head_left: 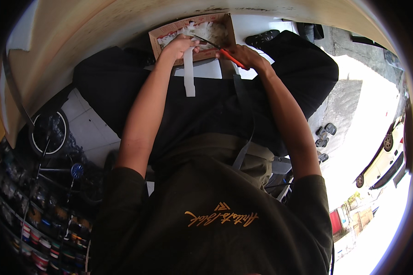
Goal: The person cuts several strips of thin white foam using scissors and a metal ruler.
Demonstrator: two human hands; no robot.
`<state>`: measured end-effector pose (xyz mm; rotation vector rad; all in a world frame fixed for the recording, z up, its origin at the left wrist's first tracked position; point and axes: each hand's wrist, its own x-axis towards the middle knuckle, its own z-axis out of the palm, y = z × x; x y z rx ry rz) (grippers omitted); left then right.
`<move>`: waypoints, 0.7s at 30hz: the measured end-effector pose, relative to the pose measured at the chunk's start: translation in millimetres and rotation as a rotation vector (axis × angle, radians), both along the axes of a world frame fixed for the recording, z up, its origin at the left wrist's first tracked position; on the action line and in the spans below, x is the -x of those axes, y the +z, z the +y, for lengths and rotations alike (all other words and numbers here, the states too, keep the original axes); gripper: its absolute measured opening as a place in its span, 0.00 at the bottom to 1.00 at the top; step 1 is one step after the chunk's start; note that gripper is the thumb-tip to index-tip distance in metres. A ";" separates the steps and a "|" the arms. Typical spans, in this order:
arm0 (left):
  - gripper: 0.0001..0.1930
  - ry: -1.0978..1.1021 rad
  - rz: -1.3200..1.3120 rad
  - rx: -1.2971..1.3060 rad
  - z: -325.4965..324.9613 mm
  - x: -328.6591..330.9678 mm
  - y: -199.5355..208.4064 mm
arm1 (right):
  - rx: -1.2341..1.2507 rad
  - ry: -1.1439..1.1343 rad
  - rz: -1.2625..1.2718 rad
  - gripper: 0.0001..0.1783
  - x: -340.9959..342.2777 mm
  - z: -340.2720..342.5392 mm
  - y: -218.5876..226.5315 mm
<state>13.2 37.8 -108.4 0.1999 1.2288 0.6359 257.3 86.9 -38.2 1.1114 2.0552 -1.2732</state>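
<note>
My left hand (pixel 181 45) pinches a long white strip (pixel 189 75), which hangs down in front of my dark trousers. In my right hand (pixel 247 56) is a pair of scissors with orange handles (pixel 234 59). Their dark blades (pixel 207 41) point left, toward the fingers of my left hand. I cannot tell whether the blades touch the strip. Just beyond both hands lies a shallow cardboard box (pixel 231 28), with many white scraps (pixel 211 31) inside it.
My knees spread to either side of the box, and a black shoe (pixel 262 39) shows beside it. A dark strap (pixel 244 105) crosses my lap. At left are a wheel (pixel 49 133) and shelves of small containers (pixel 39 252). Dark sandals (pixel 326 133) lie at right, with a car (pixel 383 158) outside.
</note>
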 end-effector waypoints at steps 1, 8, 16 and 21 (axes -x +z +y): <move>0.06 -0.030 0.027 0.029 0.2 0.7 1.2 | 0.015 0.014 -0.016 0.41 1.9 2.3 0.1; 0.11 -0.066 -0.037 0.171 5.0 -2.6 8.4 | -0.095 -0.013 0.095 0.37 -5.2 -5.9 -18.1; 0.11 -0.044 -0.043 0.265 4.5 -5.1 -5.5 | -0.141 0.086 -0.021 0.37 -12.7 1.2 -33.3; 0.08 0.072 0.048 0.231 8.0 -10.2 15.4 | 0.240 -0.248 -0.107 0.52 1.4 7.6 20.0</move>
